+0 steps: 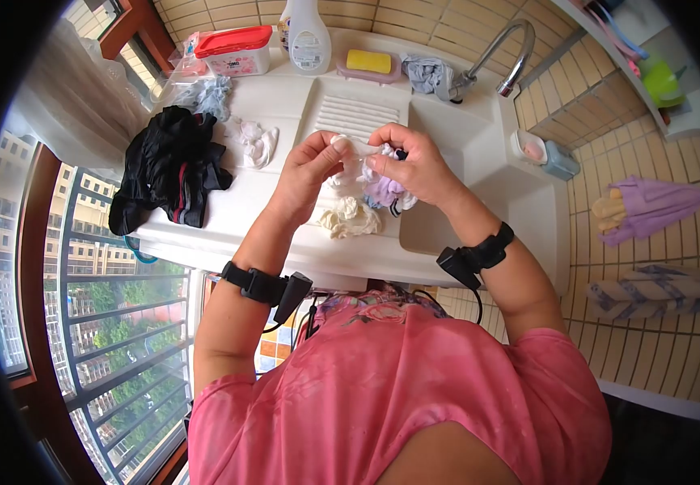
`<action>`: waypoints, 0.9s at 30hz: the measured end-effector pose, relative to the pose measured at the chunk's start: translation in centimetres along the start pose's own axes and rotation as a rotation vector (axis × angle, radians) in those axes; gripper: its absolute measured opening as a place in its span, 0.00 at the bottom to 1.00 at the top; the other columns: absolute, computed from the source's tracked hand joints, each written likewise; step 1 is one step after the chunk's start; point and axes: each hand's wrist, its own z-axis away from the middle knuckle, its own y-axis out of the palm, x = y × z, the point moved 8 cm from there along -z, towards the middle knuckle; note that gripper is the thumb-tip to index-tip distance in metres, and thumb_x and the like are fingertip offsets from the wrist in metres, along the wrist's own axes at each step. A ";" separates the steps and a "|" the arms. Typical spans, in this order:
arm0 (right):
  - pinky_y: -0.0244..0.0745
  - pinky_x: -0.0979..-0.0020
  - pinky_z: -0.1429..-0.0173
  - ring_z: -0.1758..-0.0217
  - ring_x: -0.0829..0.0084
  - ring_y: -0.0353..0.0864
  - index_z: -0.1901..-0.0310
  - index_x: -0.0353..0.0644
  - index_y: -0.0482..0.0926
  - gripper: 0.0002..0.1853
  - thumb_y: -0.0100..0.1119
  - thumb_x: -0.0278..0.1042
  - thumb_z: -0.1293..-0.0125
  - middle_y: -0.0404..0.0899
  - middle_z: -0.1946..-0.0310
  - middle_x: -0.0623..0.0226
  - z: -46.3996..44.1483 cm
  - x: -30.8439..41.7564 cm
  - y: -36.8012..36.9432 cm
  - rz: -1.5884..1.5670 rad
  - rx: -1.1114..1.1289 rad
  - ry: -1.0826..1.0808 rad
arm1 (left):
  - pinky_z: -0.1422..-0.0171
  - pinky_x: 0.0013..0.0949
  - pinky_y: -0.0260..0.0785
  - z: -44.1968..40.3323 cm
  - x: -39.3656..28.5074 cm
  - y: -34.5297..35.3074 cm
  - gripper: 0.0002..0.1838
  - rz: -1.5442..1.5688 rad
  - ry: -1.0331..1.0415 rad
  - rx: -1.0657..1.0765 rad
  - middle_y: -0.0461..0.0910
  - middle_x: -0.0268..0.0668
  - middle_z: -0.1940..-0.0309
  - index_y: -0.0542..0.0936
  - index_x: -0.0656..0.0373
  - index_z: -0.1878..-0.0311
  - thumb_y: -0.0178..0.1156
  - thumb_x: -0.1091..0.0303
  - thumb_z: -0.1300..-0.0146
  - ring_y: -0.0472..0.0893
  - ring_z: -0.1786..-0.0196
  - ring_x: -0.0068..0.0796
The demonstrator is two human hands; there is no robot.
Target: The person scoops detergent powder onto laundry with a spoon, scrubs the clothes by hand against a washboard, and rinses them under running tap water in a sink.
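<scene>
White cloth (359,147) is stretched between the two hands, raised over the front of the ribbed washboard (361,115). From the left, a black garment (162,162) lies heaped on the sink counter (253,192), with bunched white fabric (251,144) just beside it. Next comes the left hand (314,166), its thumb and fingers pinching the cloth's left end. Below the gap between the hands sits a crumpled cream cloth (350,218); whether the held piece hangs clear of the fabric under it, I cannot tell. Further right, the right hand (414,164) pinches the other end, near a lilac garment (388,191) beside the basin (495,198).

The piece looks light, thin and soft, likely limp and hard to break, though perhaps slippery if wet, which I cannot judge. Opposite edges, taken between thumb and fingertips, seem the best hold.
</scene>
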 end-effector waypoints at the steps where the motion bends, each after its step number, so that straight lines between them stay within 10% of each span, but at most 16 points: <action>1: 0.74 0.74 0.46 0.54 0.82 0.76 0.52 0.37 0.81 0.13 0.68 0.30 0.36 0.81 0.59 0.73 0.0 0.0 0.1 0.000 0.008 -0.007 | 0.39 0.33 0.72 0.1 -0.2 0.3 0.11 -0.001 0.000 0.000 0.82 0.30 0.57 0.79 0.56 0.49 0.60 0.60 0.23 0.81 0.50 0.21; 12: 0.76 0.75 0.51 0.58 0.82 0.78 0.53 0.36 0.82 0.13 0.71 0.32 0.36 0.82 0.64 0.72 0.3 2.0 -0.1 -0.018 0.027 -0.106 | 0.55 0.24 0.70 -0.2 -1.0 1.6 0.09 -0.071 0.011 -0.022 0.80 0.26 0.63 0.79 0.53 0.54 0.62 0.58 0.25 0.78 0.61 0.16; 16: 0.75 0.79 0.52 0.58 0.86 0.78 0.56 0.38 0.84 0.10 0.71 0.31 0.36 0.83 0.62 0.74 1.1 5.1 -5.6 -0.600 -0.118 -0.058 | 0.54 0.23 0.69 0.0 -0.5 -0.5 0.13 -0.272 0.028 -0.166 0.79 0.26 0.62 0.80 0.57 0.55 0.65 0.57 0.27 0.75 0.60 0.16; 23: 0.73 0.79 0.50 0.58 0.83 0.78 0.56 0.38 0.83 0.10 0.67 0.29 0.37 0.83 0.60 0.73 2.3 5.1 -9.6 -0.271 -0.150 -0.121 | 0.52 0.47 0.77 2.8 6.8 -1.1 0.17 -1.612 0.206 -0.064 0.86 0.45 0.63 0.84 0.59 0.56 0.70 0.56 0.40 0.86 0.59 0.48; 27: 0.75 0.77 0.48 0.55 0.82 0.79 0.48 0.38 0.80 0.15 0.64 0.29 0.35 0.83 0.56 0.72 3.2 4.4 -10.2 -0.172 -0.156 -0.077 | 0.51 0.45 0.78 1.6 8.6 -4.1 0.15 -1.197 -0.226 -0.019 0.86 0.43 0.63 0.84 0.59 0.56 0.66 0.57 0.37 0.86 0.61 0.46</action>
